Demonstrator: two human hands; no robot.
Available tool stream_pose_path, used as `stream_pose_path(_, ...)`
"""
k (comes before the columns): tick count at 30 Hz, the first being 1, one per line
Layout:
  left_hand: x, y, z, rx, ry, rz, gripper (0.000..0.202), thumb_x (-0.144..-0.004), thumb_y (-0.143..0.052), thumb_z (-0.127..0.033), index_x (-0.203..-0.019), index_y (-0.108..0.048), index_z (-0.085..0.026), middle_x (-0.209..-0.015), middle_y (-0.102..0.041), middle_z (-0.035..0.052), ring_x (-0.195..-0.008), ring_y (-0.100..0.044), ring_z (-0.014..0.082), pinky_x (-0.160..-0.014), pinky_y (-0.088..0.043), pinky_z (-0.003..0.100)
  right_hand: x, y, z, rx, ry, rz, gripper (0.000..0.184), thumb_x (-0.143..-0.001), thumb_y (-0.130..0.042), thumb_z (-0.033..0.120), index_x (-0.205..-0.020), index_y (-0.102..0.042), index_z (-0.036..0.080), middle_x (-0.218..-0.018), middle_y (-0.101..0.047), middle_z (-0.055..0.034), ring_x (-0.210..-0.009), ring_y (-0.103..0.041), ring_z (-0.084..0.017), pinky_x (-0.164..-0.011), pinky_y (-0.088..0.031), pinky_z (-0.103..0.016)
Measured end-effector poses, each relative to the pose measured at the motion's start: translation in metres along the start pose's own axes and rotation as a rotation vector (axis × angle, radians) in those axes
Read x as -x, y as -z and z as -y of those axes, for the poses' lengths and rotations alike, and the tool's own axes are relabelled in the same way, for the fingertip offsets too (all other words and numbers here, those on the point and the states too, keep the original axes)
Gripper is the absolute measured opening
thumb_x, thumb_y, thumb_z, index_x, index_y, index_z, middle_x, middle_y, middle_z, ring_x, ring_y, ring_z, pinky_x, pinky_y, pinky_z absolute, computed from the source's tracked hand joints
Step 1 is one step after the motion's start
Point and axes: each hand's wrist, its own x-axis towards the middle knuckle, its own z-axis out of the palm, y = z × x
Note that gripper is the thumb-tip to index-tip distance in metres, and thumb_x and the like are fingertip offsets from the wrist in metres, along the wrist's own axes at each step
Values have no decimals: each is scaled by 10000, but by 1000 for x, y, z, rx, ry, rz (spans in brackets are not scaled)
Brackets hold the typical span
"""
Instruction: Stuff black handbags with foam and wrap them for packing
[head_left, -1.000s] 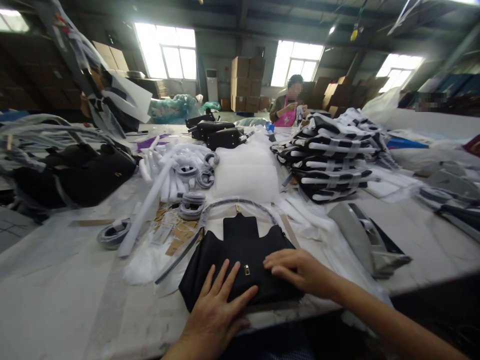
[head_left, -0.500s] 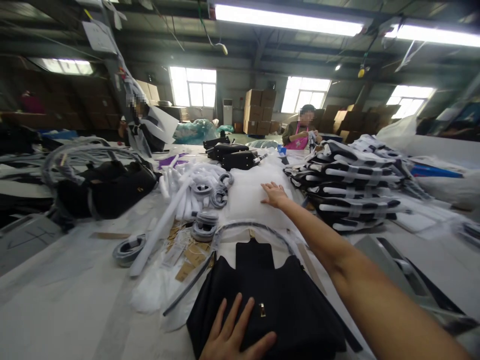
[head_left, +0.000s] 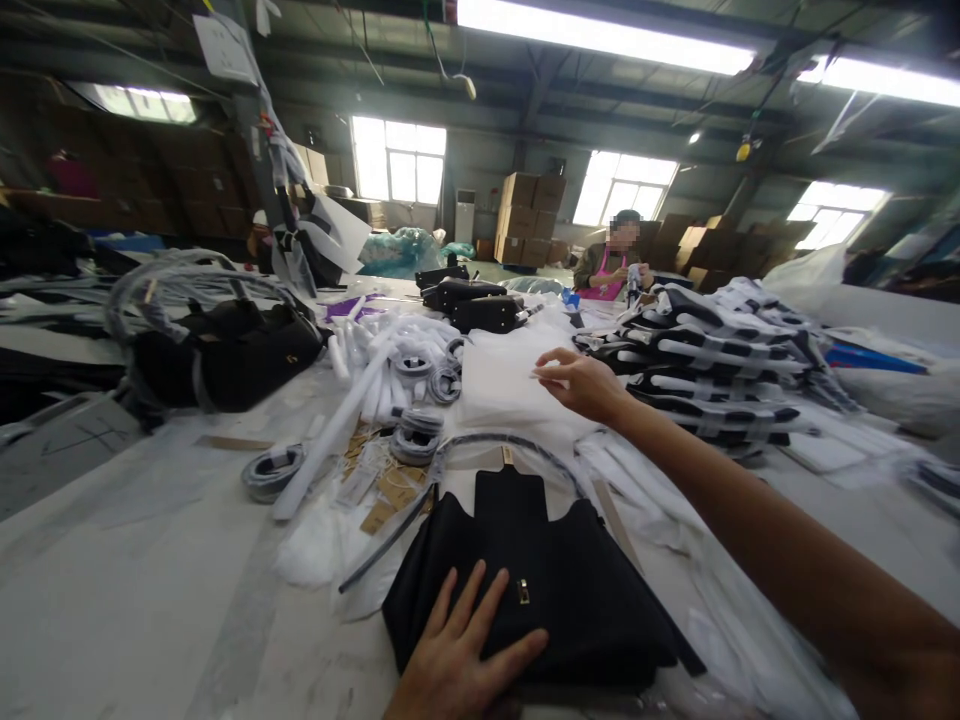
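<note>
A black handbag with a small gold clasp lies flat on the table in front of me, its wrapped strap curving behind it. My left hand rests flat on the bag's near left part, fingers spread. My right hand reaches forward over a stack of white foam sheets, pinching the top sheet by its edge and lifting it a little.
Rolled white foam tubes and coiled straps lie left of the sheets. A pile of wrapped black-and-white bags stands on the right, more black bags on the left. A person in a pink apron works at the table's far end.
My right hand left the bag, reached out to the foam sheets, lay flat on them, and now pinches the top sheet. My left hand stayed on the bag.
</note>
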Motion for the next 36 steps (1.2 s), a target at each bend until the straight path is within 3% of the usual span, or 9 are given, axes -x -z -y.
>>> stream_pose_path(3, -7, 19, -4, 99, 56, 208, 834, -817, -737, -499, -1524, -295, -454, -1586, -355, 126, -1410, -400, 393, -1059, -425, 587, 65, 19, 51, -140, 242, -15, 325, -964, -503, 248, -1223, -680, 331, -1317, -649, 2, -961, -668, -170, -775, -476, -267)
stream_pose_path(6, -12, 29, -7, 170, 113, 292, 846, -799, -786, -355, -1504, -333, -466, -1558, -405, 105, -1404, -410, 390, -1069, -402, 627, 135, 16, 100, -171, 392, 92, 380, -908, -528, 158, -1254, -651, 257, -1260, -684, -61, -963, -659, -212, -783, -503, -316)
stream_pose_path(9, -9, 28, -8, 282, 150, 341, 784, -841, -745, -311, -1508, -349, -432, -1469, -531, 61, -1327, -517, 310, -1086, -433, 547, 187, -4, 131, -181, 382, 157, 363, -904, -540, 163, -1247, -650, 206, -1271, -680, -99, -941, -662, -246, -806, -531, -383)
stream_pose_path(12, -2, 22, -9, 326, 135, 364, 728, -872, -697, -268, -1514, -370, -367, -1484, -525, 46, -1311, -538, 283, -1072, -472, 479, 216, -26, 143, -213, 288, 119, 398, -921, -531, 165, -1300, -631, 232, -1365, -627, -96, -1211, -580, -333, -1007, -467, -518)
stream_pose_path(16, 3, 20, -10, 276, 130, 345, 643, -887, -680, -327, -1484, -438, -335, -1491, -514, 59, -1307, -542, 331, -1035, -497, 533, 232, -42, 153, -238, 178, 97, 488, -922, -550, 172, -1401, -564, 268, -1481, -517, -119, -1389, -415, -410, -1076, -392, -622)
stream_pose_path(23, -2, 24, -8, 280, 97, 300, 551, -926, -624, -301, -1458, -480, -304, -1510, -489, 73, -1327, -526, 312, -1093, -450, 504, 240, -50, 166, -276, 116, 97, 539, -911, -565, 170, -1439, -528, 272, -1526, -443, -153, -1365, -455, -407, -1078, -388, -651)
stream_pose_path(27, 6, 31, -6, 270, 59, 220, 415, -964, -507, -197, -1373, -575, -218, -1355, -629, 121, -1198, -630, 287, -999, -532, 440, 242, -50, 165, -284, 116, 90, 517, -937, -541, 196, -1446, -517, 281, -1530, -438, -145, -1363, -460, -406, -1071, -403, -645)
stream_pose_path(31, 0, 69, -13, 246, 88, 132, 315, -976, -471, -189, -1232, -653, -161, -1091, -744, 110, -943, -725, 238, -827, -607, 356, 243, -50, 164, -307, 114, 92, 504, -945, -534, 205, -1443, -518, 277, -1536, -431, -139, -1376, -450, -383, -1096, -383, -631)
stream_pose_path(36, -51, 121, -23, 336, 69, 103, 201, -994, -497, -229, -1071, -675, -178, -907, -769, 42, -772, -733, 155, -686, -607, 234, 244, -51, 164, -333, 104, 89, 515, -934, -542, 199, -1444, -516, 266, -1548, -411, -141, -1391, -431, -381, -1108, -364, -633)
